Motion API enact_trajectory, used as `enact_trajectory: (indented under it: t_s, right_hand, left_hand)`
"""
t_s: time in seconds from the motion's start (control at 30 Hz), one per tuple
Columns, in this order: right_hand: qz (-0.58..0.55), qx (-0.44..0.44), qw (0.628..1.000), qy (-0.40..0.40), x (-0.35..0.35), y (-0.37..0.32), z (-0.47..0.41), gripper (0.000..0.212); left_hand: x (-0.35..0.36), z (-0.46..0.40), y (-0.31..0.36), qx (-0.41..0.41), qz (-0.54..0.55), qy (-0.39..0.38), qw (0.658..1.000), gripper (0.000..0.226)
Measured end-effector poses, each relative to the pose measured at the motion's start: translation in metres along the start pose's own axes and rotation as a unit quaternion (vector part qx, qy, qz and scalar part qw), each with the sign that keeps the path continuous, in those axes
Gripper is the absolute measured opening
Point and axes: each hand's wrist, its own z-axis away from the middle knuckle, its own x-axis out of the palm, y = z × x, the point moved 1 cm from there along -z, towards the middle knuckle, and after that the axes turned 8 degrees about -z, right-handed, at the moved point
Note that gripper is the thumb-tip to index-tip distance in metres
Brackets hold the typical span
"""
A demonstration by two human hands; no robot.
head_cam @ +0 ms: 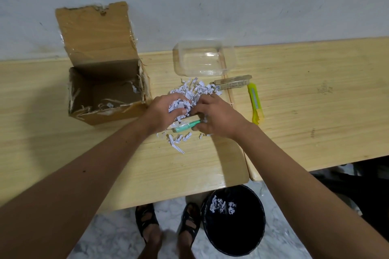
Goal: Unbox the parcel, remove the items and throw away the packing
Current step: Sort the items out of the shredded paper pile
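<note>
An open cardboard box [105, 94] stands at the table's left with its flap up; a few paper shreds lie inside. A heap of shredded white paper [195, 90] lies in the table's middle. My left hand [162, 111] grips a bunch of shreds at the heap's near side. My right hand [214, 115] is curled at the heap beside a small tan box [189, 119] and a green packaged item [185, 128]; its fingertips are hidden, so what they hold is unclear.
A clear plastic container [200, 59] sits behind the heap. A slim tan box [233, 84] and a yellow utility knife [254, 103] lie to the right. A black bin [233, 218] holding some shreds stands on the floor beside my feet.
</note>
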Motion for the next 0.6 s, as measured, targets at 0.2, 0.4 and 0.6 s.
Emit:
enact_trajectory:
  t_s: [0.2, 0.4, 0.6]
  right_hand:
    - [0.002, -0.027, 0.997, 0.072, -0.003, 0.003, 0.014, 0.043]
    - [-0.047, -0.011, 0.993, 0.111, -0.025, 0.002, 0.038, 0.041]
    - [-0.087, 0.03, 0.987, 0.132, -0.06, 0.014, 0.064, 0.036]
  left_hand:
    - [0.001, -0.002, -0.002, -0.01, 0.005, -0.002, 1.0, 0.039]
    - [-0.002, 0.001, 0.002, 0.009, 0.024, -0.005, 1.0, 0.028]
    - [0.001, 0.0, 0.0, 0.025, 0.011, 0.0, 1.0, 0.03]
